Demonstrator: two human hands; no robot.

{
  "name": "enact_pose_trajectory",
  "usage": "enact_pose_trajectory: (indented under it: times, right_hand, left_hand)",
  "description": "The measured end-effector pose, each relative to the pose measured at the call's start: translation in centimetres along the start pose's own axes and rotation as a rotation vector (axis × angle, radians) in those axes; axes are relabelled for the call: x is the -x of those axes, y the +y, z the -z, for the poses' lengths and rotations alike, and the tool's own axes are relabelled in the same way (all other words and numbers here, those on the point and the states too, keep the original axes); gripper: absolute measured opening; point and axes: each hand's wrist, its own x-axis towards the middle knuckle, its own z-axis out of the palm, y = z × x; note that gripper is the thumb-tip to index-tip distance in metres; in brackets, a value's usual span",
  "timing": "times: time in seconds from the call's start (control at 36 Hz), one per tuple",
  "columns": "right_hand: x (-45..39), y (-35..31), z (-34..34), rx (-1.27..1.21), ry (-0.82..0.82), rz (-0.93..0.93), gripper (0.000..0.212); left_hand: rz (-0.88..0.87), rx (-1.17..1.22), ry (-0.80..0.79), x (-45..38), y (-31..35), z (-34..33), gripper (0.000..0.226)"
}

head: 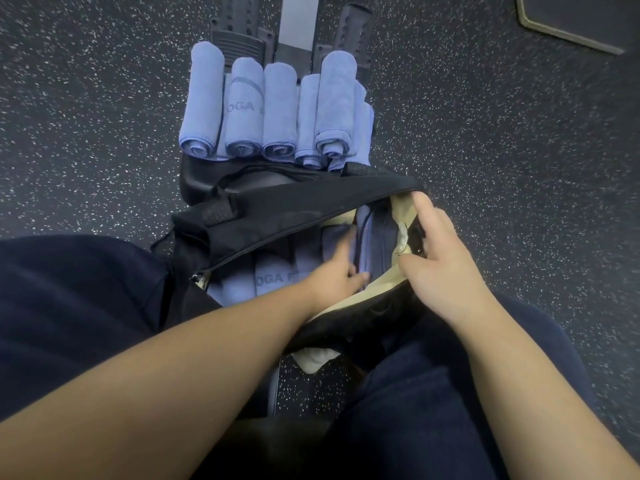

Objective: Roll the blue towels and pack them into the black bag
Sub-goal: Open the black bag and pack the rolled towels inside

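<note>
A seated person works over a soft black bag with a pale lining, unzipped and resting on the lap. The left hand reaches inside, fingers curled around a plush blue towel standing at the bag's right end; more rolled towels lie packed alongside, their number unclear. The right hand grips the bag's near rim, pulling the mouth wide. Five rolled towels sit side by side on a black bench, over flat-folded ones. Speckled rubber floor lies open on both sides.
</note>
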Motion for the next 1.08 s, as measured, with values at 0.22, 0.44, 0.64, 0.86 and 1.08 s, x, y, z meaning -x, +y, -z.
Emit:
enact_pose_trajectory:
  times: [0.22,0.44,0.64,0.86,1.08]
  right_hand:
    - [0.0,0.0,0.0,0.008,-0.015,-0.003,0.078]
    - [0.1,0.3,0.4,0.021,-0.02,0.013,0.078]
    - [0.1,0.3,0.5,-0.002,-0.03,0.025,0.079]
    - [0.0,0.7,0.5,-0.039,-0.034,0.03,0.082]
    - [0.0,1.2,0.5,-0.074,-0.047,0.021,0.076]
  left_hand:
    - [-0.055,-0.041,-0.062,0.5,-1.4,-1.1,0.022]
    - [-0.108,-0.281,-0.044,0.2,-1.1,-0.8,0.02]
    - [-0.383,-0.648,0.165,-0.6,0.4,2.3,0.051]
    - [-0.81,-1.262,-0.051,-2.3,-0.2,3.4,0.042]
    - [-0.462,-1.278,-0.226,-2.9,-0.6,1.4,0.057]
